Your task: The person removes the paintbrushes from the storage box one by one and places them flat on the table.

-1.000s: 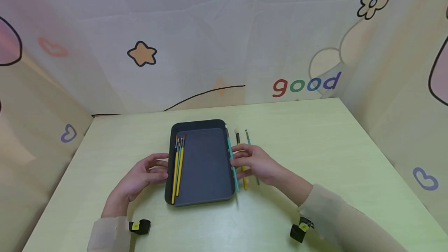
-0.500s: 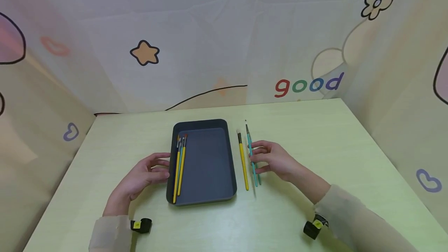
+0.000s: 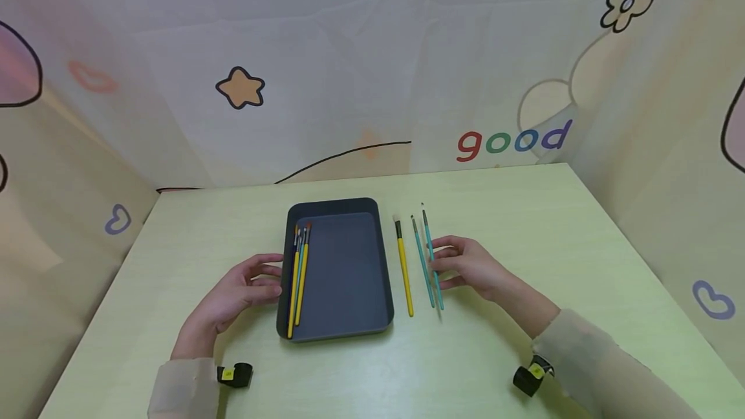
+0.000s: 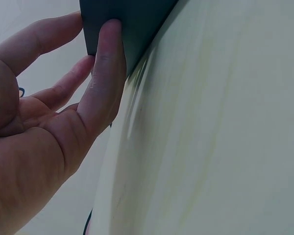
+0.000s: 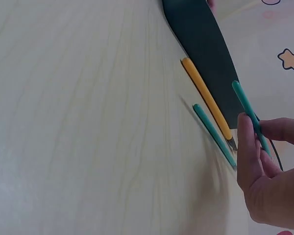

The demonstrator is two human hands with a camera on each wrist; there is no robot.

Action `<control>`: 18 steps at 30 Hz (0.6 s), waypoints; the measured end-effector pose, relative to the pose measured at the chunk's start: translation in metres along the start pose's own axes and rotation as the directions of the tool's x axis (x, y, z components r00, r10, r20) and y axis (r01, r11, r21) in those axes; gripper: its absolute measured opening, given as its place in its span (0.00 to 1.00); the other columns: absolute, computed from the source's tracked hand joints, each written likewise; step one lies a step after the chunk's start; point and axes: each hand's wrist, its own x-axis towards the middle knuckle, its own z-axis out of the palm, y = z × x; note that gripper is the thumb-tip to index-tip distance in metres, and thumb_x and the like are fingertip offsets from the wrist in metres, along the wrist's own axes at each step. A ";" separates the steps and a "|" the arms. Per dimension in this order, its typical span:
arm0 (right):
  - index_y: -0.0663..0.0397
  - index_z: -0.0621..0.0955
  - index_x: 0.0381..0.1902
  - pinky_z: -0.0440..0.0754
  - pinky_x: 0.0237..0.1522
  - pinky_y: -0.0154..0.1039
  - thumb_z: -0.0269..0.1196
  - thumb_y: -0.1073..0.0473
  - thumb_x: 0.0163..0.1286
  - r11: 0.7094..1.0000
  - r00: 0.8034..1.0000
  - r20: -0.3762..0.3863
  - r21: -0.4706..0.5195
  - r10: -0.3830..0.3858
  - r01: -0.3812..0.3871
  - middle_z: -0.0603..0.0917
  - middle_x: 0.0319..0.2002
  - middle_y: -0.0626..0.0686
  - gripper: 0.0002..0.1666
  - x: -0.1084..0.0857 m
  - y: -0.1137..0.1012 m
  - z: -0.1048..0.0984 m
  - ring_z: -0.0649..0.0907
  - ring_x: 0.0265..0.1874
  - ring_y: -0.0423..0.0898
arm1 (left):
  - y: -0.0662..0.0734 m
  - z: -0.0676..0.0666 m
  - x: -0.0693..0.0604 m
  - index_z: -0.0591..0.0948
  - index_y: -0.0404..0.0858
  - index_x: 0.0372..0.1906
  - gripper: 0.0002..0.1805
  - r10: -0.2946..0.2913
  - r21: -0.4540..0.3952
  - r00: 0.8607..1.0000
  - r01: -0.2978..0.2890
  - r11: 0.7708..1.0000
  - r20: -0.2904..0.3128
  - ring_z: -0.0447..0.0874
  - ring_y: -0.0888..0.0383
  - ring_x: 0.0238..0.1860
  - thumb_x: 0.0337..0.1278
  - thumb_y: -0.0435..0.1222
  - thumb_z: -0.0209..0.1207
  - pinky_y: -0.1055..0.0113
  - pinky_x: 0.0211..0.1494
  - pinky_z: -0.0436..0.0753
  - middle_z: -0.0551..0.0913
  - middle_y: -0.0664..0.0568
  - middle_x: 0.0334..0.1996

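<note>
Evidently the right hand has its thumb and fingertips pinched together on a slim turquoise paintbrush, bristle end pointing away from the person and the handle lifted off the tabletop. Just to the left of that brush lies a second turquoise paintbrush, roughly parallel to it, and beyond this a yellow-handled paintbrush with pale bristles and a dark ferrule; both rest on the tabletop, between the held brush and a dark grey rectangular tray. The left hand is on the other side of the tray, fingers and thumb loosely spread and apart, their tips touching its outer left wall. Inside the tray, along that same wall, a group of paintbrushes with yellow and turquoise handles lies close together, bristles toward the far end. Behind the table hangs a pale printed cloth with an orange star and the word "good" in coloured letters.
</note>
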 end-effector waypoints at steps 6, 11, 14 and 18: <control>0.69 0.68 0.69 0.89 0.40 0.46 0.63 0.67 0.73 0.997 0.999 -0.040 -0.070 0.017 -0.020 0.80 0.53 0.65 0.30 0.003 0.003 -0.004 0.85 0.40 0.49 | 0.000 0.000 0.000 0.65 0.32 0.75 0.37 0.000 0.006 1.000 0.000 1.000 -0.003 0.83 0.48 0.51 0.63 0.27 0.66 0.58 0.53 0.86 0.73 0.32 0.61; 0.69 0.69 0.68 0.89 0.37 0.44 0.64 0.67 0.73 0.990 0.995 -0.102 -0.137 0.013 -0.027 0.80 0.52 0.65 0.29 0.005 0.005 -0.007 0.84 0.36 0.48 | 0.000 0.000 0.000 0.65 0.32 0.75 0.37 -0.003 0.005 1.000 0.003 1.000 -0.005 0.83 0.48 0.50 0.63 0.27 0.66 0.58 0.53 0.86 0.73 0.32 0.60; 0.70 0.70 0.66 0.89 0.35 0.44 0.64 0.68 0.72 0.988 0.992 -0.126 -0.149 0.009 -0.028 0.80 0.50 0.64 0.28 0.007 0.007 -0.007 0.84 0.36 0.48 | -0.001 0.000 0.000 0.65 0.32 0.75 0.37 -0.004 0.001 1.000 0.004 1.000 -0.004 0.83 0.48 0.50 0.63 0.27 0.66 0.58 0.53 0.86 0.73 0.32 0.60; 0.70 0.72 0.64 0.89 0.33 0.43 0.63 0.69 0.72 0.988 0.990 -0.143 -0.151 0.008 -0.030 0.80 0.47 0.62 0.26 0.010 0.010 -0.008 0.84 0.35 0.48 | -0.002 0.000 0.001 0.65 0.32 0.75 0.37 -0.003 -0.005 1.000 0.003 1.000 -0.001 0.84 0.49 0.50 0.63 0.27 0.66 0.58 0.53 0.86 0.73 0.32 0.60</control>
